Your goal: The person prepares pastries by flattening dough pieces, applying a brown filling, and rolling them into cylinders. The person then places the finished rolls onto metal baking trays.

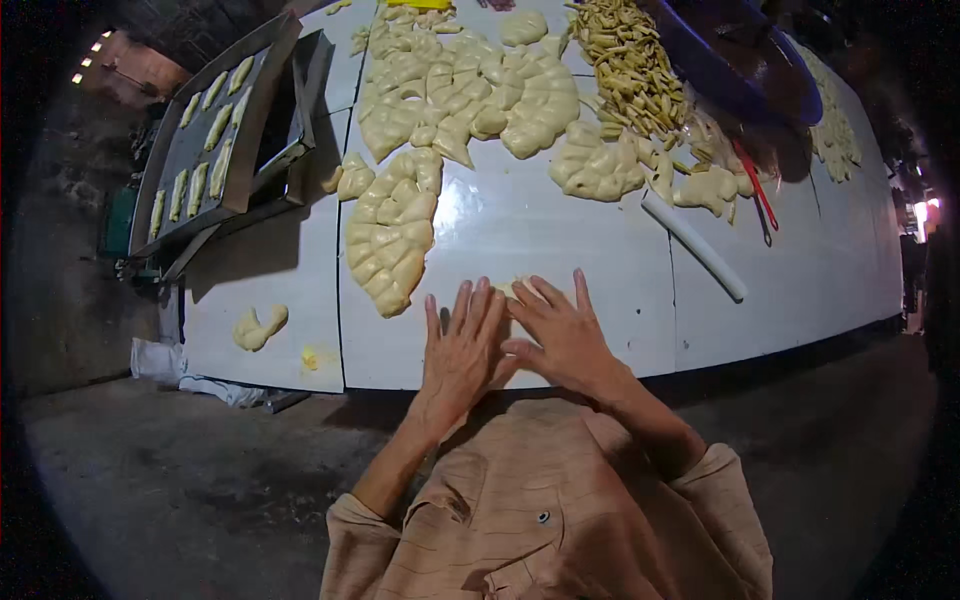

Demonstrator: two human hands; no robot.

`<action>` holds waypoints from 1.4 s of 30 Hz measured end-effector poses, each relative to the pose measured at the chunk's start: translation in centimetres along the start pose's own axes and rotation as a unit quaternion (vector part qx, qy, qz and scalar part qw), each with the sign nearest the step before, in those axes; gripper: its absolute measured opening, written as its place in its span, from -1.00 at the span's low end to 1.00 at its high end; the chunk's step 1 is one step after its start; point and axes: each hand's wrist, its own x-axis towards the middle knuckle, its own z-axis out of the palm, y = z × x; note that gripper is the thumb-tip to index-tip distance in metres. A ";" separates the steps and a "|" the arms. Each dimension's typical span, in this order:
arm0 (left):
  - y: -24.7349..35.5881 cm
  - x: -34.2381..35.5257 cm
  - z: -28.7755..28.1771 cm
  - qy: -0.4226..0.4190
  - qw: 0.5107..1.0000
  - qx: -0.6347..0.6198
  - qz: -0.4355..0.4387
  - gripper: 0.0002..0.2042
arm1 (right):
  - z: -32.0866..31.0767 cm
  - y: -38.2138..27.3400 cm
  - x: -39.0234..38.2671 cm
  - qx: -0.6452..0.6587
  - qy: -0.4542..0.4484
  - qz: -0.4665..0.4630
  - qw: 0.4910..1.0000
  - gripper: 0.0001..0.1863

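Side by side at the table's near edge, my left hand [463, 340] and my right hand [560, 335] lie palms down with fingers stretched out. A bit of pale dough [508, 288] shows between and beyond the fingertips; most of it is hidden under the hands. Ahead and to the left of my hands is a long mass of scored dough [392, 235]. Farther off, a larger spread of cut dough pieces [470, 85] covers the table. Neither hand grips anything that I can see.
At left, a metal tray [215, 190] holds several dough strips, over another tray. A small dough scrap [260, 328] lies near the front left. To the right are a white rolling rod [693, 245], a red-handled tool [757, 185], a heap of yellowish sticks [628, 70] and a blue basin [815, 105].
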 end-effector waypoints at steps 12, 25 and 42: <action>1.5 -1.4 -0.4 -0.012 0.997 -0.075 0.010 -0.35 | 1.1 2.7 1.5 -0.041 0.020 -0.080 0.996 -0.19; 1.9 -0.4 0.1 0.046 0.995 -0.053 -0.069 -0.21 | -4.3 12.6 -5.9 -0.125 0.332 0.243 0.903 -0.45; 0.2 -0.3 -0.3 0.181 0.972 -0.115 -0.094 -0.30 | -2.4 4.3 -1.8 0.014 0.128 -0.020 0.992 -0.49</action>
